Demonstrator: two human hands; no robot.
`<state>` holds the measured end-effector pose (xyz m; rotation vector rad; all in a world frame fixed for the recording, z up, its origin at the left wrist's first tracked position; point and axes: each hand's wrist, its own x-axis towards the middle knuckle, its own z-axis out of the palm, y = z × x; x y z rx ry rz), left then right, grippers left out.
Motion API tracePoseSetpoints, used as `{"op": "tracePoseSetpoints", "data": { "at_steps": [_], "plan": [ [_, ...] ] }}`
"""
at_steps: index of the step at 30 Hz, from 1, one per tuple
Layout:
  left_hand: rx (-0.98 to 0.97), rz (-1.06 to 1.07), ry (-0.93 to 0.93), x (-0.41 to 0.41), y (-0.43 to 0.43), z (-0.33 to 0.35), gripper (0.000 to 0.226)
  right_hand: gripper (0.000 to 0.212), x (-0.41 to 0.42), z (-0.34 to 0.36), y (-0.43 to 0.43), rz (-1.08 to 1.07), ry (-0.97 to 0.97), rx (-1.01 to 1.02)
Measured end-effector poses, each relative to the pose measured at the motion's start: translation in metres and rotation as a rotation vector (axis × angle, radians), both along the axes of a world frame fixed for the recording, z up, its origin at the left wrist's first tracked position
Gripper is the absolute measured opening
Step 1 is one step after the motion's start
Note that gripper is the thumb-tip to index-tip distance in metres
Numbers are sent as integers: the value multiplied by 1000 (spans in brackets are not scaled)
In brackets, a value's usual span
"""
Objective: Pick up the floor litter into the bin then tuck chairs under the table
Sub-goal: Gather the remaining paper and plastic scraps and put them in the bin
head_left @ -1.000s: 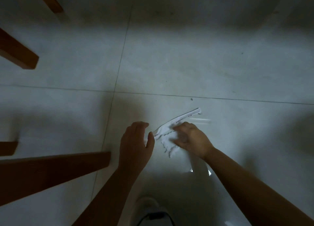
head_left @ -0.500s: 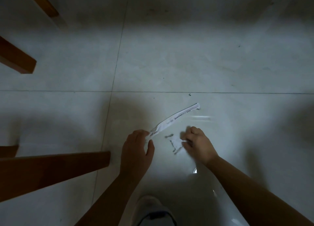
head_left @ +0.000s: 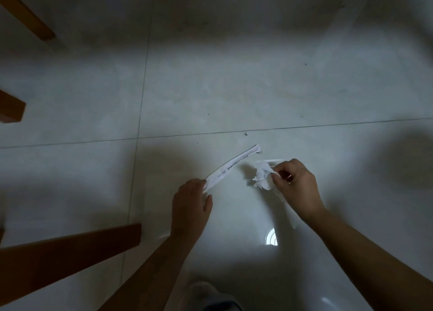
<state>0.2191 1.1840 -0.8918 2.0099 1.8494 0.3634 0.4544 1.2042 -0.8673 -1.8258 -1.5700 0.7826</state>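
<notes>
The paper strip is pinched at its near end by the left hand. The crumpled tissue, spread on the floor a moment earlier, is now bunched and pinched by the right hand. Both pieces are judged ready for the bin, not in view

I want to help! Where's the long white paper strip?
Head view, centre: the long white paper strip, its near end held by the left hand, slants left of the crumpled white tissue in the right hand.
</notes>
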Motion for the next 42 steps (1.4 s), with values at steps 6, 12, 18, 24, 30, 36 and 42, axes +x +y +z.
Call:
{"op": "tracePoseSetpoints", "data": {
  "at_steps": [6, 12, 18, 24, 30, 36, 42],
  "plan": [
    [-27, 80, 8, 10, 1, -16, 32, 13, 8, 9, -3, 14, 38, 33],
    [-41, 104, 31, 16, 1, -25, 33, 12, 12, 11, -7, 21, 72, 7],
    [-106, 152, -90, 18, -10, -24, 19, 13, 7, 7, -10, 39, 61, -23],
    [-194, 225, -139, 12, -34, -16, 6, 14, -10, 6, -14, 120, 15, -18],
    [-162, 270, -199, 0, -46, -1, 7, 24, -37, 7, -16, 143, 54, -25],
    [-111, 285, -234, 15, -32, 45, 10, 7, -40, 41, -16, 83, -25, -164],
    [-24, 328, -275, 25, -12, 151, 12, 11, -27, 148, -17, -7, -94, -262]
  ]
}}
